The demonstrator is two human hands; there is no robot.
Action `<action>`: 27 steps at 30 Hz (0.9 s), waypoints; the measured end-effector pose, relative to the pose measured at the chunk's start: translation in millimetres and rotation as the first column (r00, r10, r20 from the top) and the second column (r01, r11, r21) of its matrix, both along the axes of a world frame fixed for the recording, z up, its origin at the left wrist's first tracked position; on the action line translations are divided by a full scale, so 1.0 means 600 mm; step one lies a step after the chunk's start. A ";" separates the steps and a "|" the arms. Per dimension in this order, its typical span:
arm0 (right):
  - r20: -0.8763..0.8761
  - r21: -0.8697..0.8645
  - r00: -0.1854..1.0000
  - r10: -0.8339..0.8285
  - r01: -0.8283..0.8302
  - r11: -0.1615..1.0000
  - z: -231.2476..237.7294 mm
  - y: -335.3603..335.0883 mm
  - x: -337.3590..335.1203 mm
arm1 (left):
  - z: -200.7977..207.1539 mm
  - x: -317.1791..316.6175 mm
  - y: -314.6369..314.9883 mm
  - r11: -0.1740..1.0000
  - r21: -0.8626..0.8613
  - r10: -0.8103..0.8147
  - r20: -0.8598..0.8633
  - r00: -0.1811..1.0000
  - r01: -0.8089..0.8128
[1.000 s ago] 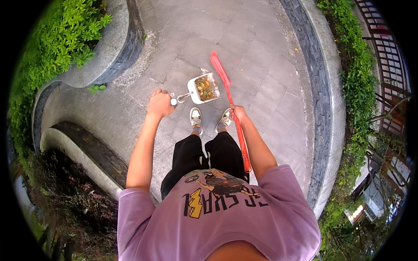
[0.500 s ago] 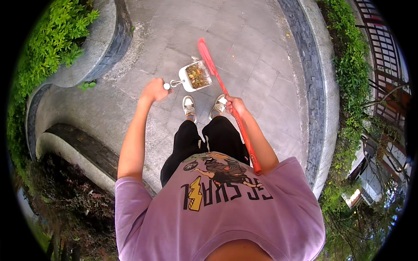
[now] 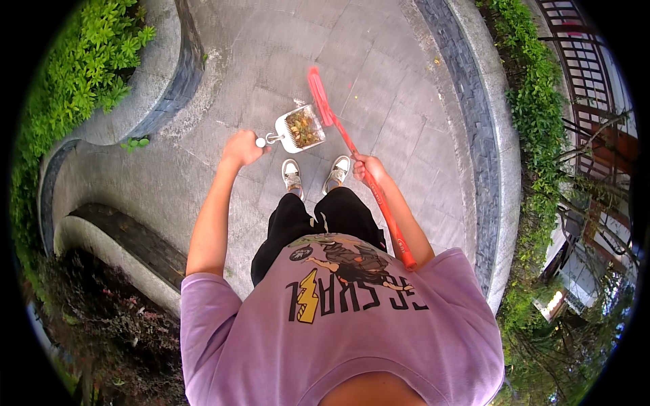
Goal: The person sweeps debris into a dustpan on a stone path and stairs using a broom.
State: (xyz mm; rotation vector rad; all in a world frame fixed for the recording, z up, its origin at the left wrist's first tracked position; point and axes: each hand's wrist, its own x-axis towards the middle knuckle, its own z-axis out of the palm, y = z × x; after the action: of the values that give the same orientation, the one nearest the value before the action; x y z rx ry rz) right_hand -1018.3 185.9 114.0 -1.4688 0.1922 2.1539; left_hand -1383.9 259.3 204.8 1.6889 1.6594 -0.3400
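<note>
While each hand (image 3: 242, 148) grips, one dustpan (image 3: 300, 128), one broom (image 3: 352, 145).

The dustpan (image 3: 301, 128) sits on the paved ground (image 3: 406, 101), just in front of the two shoes (image 3: 315, 174). Dry leaves (image 3: 304, 126) lie in it. The left hand (image 3: 242, 147) is to the left of the dustpan, at the end of its handle. The right hand (image 3: 367, 169) is to the right of the shoes, around the broom (image 3: 352, 145). The broom head is just right of the dustpan. A low curved wall (image 3: 169, 64) and bushes (image 3: 81, 74) are on the left. Another curved wall (image 3: 491, 155) is on the right, with a fence (image 3: 582, 74) behind it.
</note>
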 end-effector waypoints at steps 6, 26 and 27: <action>0.191 0.080 0.977 0.093 -0.110 0.991 -0.035 0.008 -0.018 | -0.029 -0.003 -0.006 0.998 0.055 0.034 0.023 0.999 -0.035; -0.021 0.039 0.999 -0.034 0.035 0.999 -0.031 -0.005 -0.024 | -0.026 0.002 0.001 0.997 0.060 0.046 0.016 0.999 -0.047; -0.020 0.036 0.999 -0.051 0.052 0.998 -0.019 -0.008 -0.018 | -0.023 0.002 0.000 0.997 0.055 0.050 0.032 0.998 -0.052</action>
State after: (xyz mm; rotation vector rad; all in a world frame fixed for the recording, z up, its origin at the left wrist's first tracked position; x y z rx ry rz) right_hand -1029.2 181.1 102.6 -1.4085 0.1941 2.1201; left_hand -1382.4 259.4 191.2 1.6807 1.7011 -0.2445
